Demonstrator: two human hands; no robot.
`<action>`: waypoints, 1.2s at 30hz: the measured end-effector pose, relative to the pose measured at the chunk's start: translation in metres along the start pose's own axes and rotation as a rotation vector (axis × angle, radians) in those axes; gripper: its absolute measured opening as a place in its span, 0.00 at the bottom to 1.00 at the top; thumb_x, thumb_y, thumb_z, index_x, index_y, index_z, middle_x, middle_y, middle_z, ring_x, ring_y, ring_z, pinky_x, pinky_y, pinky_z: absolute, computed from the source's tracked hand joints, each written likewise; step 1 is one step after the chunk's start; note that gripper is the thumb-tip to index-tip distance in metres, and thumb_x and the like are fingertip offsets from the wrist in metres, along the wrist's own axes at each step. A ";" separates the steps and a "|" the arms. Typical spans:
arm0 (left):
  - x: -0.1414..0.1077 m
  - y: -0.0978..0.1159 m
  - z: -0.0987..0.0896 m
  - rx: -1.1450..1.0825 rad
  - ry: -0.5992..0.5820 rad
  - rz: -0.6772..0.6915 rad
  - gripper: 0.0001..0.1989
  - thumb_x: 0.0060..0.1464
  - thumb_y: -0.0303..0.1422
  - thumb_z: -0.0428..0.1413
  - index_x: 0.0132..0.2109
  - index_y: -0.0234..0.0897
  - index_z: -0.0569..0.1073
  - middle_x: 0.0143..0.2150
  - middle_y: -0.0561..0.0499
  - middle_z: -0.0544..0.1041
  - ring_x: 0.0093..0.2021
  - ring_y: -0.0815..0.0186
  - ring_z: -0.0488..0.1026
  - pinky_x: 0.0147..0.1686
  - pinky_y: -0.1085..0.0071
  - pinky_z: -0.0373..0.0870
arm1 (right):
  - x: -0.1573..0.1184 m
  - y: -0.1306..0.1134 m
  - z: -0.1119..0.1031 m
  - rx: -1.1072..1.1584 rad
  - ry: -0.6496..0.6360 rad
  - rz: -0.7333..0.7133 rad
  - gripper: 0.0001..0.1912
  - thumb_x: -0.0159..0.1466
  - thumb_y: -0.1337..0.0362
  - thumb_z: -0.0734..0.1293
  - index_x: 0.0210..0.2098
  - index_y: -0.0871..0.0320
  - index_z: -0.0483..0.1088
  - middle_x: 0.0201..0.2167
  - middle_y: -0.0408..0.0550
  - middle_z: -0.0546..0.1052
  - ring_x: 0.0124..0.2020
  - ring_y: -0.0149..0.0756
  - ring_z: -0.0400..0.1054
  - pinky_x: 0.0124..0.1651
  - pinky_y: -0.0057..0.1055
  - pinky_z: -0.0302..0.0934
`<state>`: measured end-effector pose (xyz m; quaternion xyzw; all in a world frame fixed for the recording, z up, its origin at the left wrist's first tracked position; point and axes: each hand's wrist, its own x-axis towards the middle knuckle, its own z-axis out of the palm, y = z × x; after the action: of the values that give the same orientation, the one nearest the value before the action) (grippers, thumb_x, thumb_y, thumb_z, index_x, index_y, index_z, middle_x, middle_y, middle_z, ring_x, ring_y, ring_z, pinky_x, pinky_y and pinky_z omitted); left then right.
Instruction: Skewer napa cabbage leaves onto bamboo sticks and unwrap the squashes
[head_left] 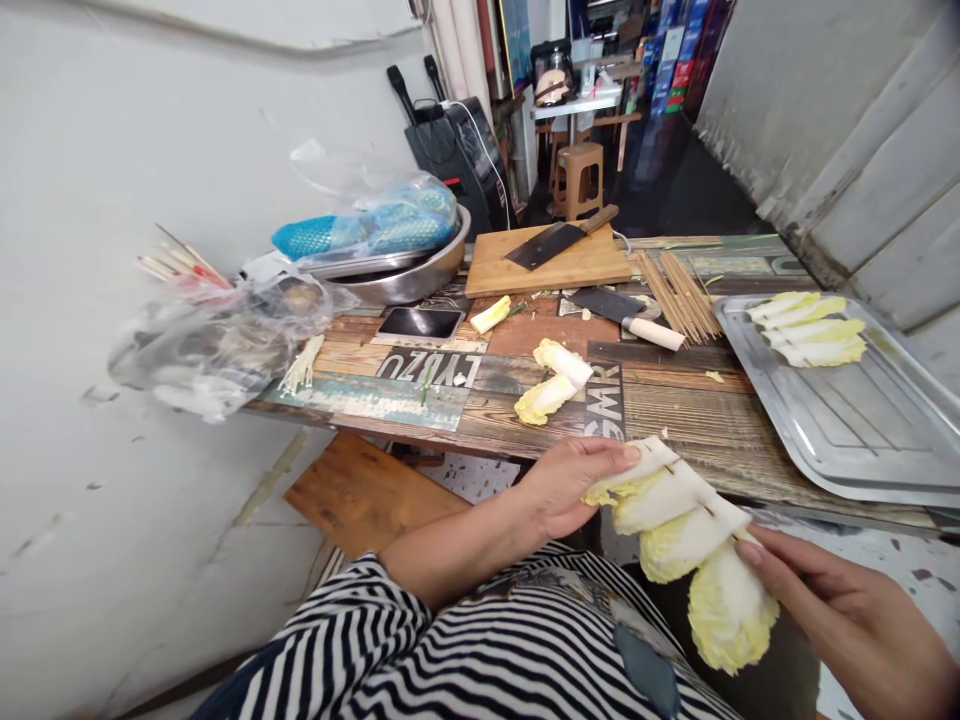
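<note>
Several pale cabbage leaves (pixel 679 510) hang in a row on a thin skewer in front of my striped shirt. My left hand (pixel 571 480) pinches the leaf at the row's left end, thumb on top. At the other end, my right hand (pixel 799 575) holds the skewer and the last leaf between thumb and fingers. Two loose leaves (pixel 551 393) lie on the table just beyond my left hand. A metal tray (pixel 832 440) at the right bears another row of skewered leaves (pixel 814 328).
Bare skewers (pixel 679 297), a wooden-handled knife (pixel 651 332) and a cutting board (pixel 491 265) with a cleaver (pixel 551 243) lie across the table (pixel 675 400). A phone (pixel 420 322), a metal basin (pixel 420 280) and plastic bags (pixel 225 345) are at the left.
</note>
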<state>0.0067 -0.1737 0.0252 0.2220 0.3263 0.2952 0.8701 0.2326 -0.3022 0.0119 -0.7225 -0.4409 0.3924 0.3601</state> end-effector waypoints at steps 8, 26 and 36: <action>-0.001 0.008 -0.001 0.079 -0.067 -0.020 0.27 0.32 0.42 0.75 0.39 0.30 0.80 0.34 0.48 0.80 0.33 0.70 0.75 0.40 0.71 0.68 | 0.003 -0.004 0.001 0.027 -0.025 -0.009 0.27 0.54 0.40 0.73 0.44 0.52 0.82 0.41 0.48 0.82 0.42 0.44 0.78 0.39 0.21 0.73; 0.013 0.031 -0.013 0.015 0.010 0.092 0.15 0.44 0.34 0.70 0.36 0.31 0.77 0.33 0.51 0.79 0.31 0.70 0.75 0.35 0.74 0.72 | 0.001 0.005 -0.006 -0.082 -0.010 -0.230 0.22 0.60 0.45 0.71 0.46 0.52 0.80 0.30 0.47 0.79 0.28 0.34 0.72 0.33 0.24 0.70; 0.011 0.040 -0.034 0.422 0.213 0.675 0.19 0.53 0.45 0.63 0.44 0.35 0.76 0.35 0.49 0.81 0.36 0.68 0.75 0.41 0.73 0.70 | 0.002 -0.013 -0.063 -0.076 0.407 -0.170 0.25 0.53 0.43 0.74 0.42 0.53 0.82 0.27 0.47 0.78 0.24 0.37 0.67 0.22 0.27 0.63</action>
<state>-0.0251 -0.1303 0.0199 0.4583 0.3768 0.5121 0.6210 0.2840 -0.3064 0.0500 -0.7601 -0.4330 0.1899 0.4458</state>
